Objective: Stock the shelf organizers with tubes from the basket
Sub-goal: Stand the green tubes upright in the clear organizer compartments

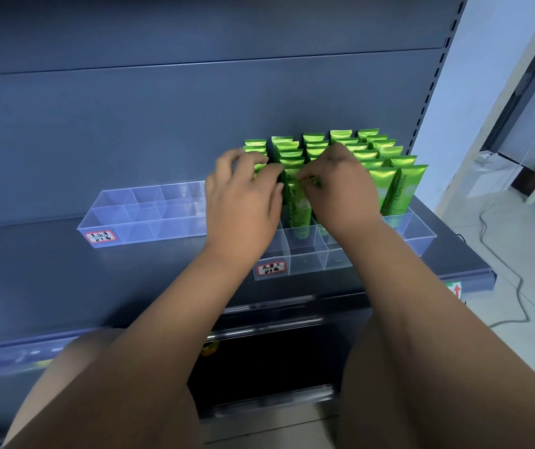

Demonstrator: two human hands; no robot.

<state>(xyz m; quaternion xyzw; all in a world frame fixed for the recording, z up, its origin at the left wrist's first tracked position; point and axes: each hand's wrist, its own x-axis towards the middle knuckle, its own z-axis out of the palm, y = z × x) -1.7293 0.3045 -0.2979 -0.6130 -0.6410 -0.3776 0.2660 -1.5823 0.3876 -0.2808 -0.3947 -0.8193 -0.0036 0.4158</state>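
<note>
Several green tubes (398, 186) marked Chamomile stand upright in rows in the right clear organizer (308, 254) on the shelf. Both hands reach over its left and middle columns. My left hand (243, 205) has its fingers curled over the leftmost column, and its thumb and fingers pinch the top of a tube there. My right hand (343, 192) pinches the flat top edge of a tube (298, 209) that stands in a front-middle cell. The cells nearest me hold nothing. The basket is out of view.
A second clear organizer (149, 215) with a red-edged label lies to the left, its cells holding nothing. The grey shelf (49, 270) has a clear front rail. A white cable (499, 241) runs over the tiled floor at right.
</note>
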